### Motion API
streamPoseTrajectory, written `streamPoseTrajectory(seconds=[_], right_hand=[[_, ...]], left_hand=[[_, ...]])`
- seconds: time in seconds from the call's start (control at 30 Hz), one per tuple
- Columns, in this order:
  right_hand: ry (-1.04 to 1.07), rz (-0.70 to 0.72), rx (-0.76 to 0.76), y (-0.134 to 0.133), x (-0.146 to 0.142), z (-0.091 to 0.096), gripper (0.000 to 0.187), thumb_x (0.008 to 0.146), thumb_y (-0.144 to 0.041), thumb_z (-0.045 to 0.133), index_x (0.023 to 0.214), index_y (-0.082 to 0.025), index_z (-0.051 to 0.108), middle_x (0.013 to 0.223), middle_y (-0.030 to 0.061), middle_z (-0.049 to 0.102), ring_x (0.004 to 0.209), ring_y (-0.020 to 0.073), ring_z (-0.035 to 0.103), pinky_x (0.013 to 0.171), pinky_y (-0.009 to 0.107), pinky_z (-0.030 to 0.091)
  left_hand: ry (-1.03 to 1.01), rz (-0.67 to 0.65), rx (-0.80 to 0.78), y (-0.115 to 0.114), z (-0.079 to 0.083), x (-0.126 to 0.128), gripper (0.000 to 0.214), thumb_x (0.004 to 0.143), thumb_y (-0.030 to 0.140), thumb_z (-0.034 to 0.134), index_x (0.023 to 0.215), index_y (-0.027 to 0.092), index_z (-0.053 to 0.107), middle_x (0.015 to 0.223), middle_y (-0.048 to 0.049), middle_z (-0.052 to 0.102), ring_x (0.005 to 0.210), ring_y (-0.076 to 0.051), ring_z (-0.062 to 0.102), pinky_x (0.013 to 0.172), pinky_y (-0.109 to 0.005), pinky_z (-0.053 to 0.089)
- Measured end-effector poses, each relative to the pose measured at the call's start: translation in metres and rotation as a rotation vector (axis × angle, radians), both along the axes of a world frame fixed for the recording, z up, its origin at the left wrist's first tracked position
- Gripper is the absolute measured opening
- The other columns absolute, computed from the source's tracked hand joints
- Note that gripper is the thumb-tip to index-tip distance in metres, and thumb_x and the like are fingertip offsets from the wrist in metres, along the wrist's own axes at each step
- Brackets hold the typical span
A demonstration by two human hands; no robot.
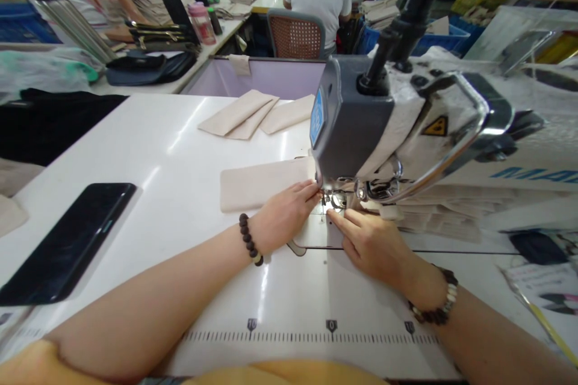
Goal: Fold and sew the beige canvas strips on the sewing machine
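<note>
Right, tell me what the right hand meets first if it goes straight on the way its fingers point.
Probably the sewing machine's metal presser foot, just ahead of the fingertips of the right hand, though depth is unclear here.

sewing machine head [352, 114] at the right of the desk [149, 132], cloth piece [262, 183] on the desk just left of the needle, left hand [284, 216] on that piece, right hand [370, 246] just right of it. cloth strips [239, 114] farther back on the desk, smartphone [67, 240] at far left, ruler scale [332, 337] nearest the body.
</note>
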State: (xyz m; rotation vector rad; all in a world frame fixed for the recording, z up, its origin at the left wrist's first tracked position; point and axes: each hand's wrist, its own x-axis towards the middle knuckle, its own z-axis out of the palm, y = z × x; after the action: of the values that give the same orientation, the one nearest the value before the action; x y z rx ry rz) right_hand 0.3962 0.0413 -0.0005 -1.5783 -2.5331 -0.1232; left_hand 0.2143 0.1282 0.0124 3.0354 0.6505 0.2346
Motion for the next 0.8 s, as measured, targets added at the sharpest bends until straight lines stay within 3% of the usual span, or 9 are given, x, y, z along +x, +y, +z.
streamPoseTrajectory(seconds=[0.27,0.47,0.57,0.8], right_hand=[[0.002,-0.004,-0.026,0.001,-0.001,0.001,0.043,0.075,-0.011,0.045,0.116,-0.013,0.057,0.079,0.0039,0.062,0.064,0.0163,0.056,0.050,0.028,0.029],[0.072,0.019,-0.017,0.002,0.003,-0.003,0.043,0.076,-0.011,0.041,0.116,-0.013,0.057,0.078,0.0040,0.061,0.062,0.0155,0.054,0.052,0.027,0.031],[0.192,0.054,-0.036,0.002,0.006,-0.001,0.038,0.079,-0.010,0.038,0.111,-0.014,0.060,0.075,0.0031,0.059,0.063,0.0146,0.053,0.056,0.026,0.034],[0.266,0.084,-0.061,0.002,0.008,0.003,0.032,0.081,-0.010,0.038,0.099,-0.015,0.064,0.071,0.0026,0.056,0.064,0.0134,0.052,0.059,0.024,0.036]], left_hand=[[0.032,0.023,-0.060,-0.005,-0.003,-0.001,0.029,0.090,0.011,0.042,0.117,0.006,0.050,0.126,-0.0150,0.051,0.123,-0.020,0.042,0.104,-0.033,0.035],[0.194,0.290,0.016,-0.006,0.002,0.004,0.029,0.090,0.006,0.033,0.114,0.003,0.050,0.121,-0.0204,0.051,0.115,-0.026,0.047,0.094,-0.041,0.041],[0.290,0.245,0.044,-0.018,0.009,-0.006,0.029,0.087,0.002,0.036,0.112,-0.001,0.051,0.119,-0.0250,0.052,0.114,-0.027,0.051,0.091,-0.039,0.044],[0.330,0.071,0.132,-0.080,0.012,-0.052,0.039,0.082,0.000,0.037,0.119,-0.003,0.049,0.127,-0.0277,0.048,0.117,-0.033,0.050,0.092,-0.043,0.047]])
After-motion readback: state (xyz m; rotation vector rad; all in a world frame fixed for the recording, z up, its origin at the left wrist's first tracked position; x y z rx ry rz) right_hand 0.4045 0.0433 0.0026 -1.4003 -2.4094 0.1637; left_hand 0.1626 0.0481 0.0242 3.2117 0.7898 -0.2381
